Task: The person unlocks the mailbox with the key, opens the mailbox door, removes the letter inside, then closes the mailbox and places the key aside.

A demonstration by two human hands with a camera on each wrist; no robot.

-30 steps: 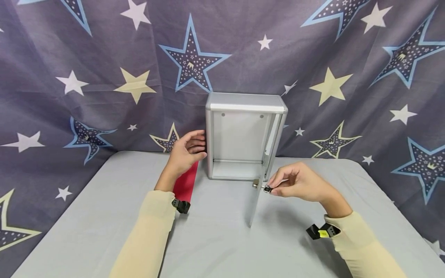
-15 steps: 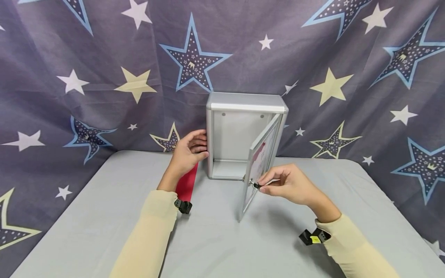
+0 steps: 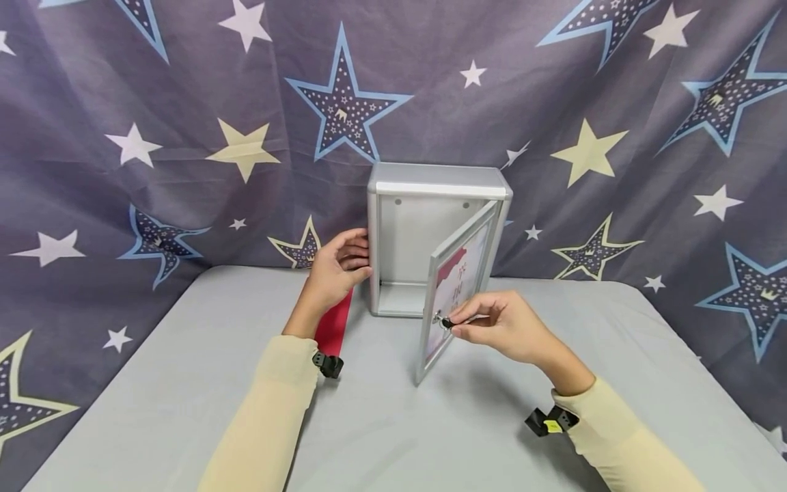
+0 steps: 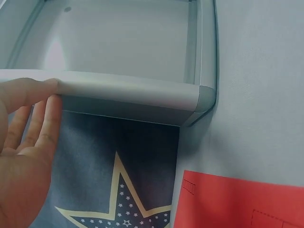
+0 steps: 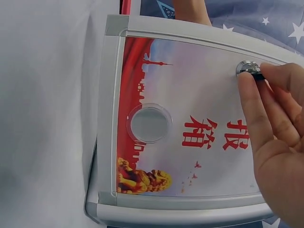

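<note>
A silver-framed metal box (image 3: 438, 175) stands upright against the backdrop, its hinged door (image 3: 467, 270) swung part way out on the right side. My right hand (image 3: 507, 326) pinches a small black-headed key (image 5: 257, 75) that sits in the round lock (image 5: 245, 67) on the door's front. My left hand (image 3: 333, 272) touches the box's left side with nearly straight fingers, and the thumb lies on the frame's front edge (image 4: 128, 89). Red characters (image 5: 216, 134), a red banner and a golden lion are printed on the door panel, beside a round clear-rimmed disc (image 5: 149, 123). Inside, the visible part holds nothing.
A red sheet (image 3: 334, 326) lies on the grey cloth-covered table (image 3: 369, 424), left of the box and partly under the left forearm. A dark star-patterned curtain (image 3: 443, 130) hangs directly behind the box.
The right hand has moved left, swinging the door from nearly edge-on to partly closed, so its printed front now shows. The left hand has stayed at the box's side.
</note>
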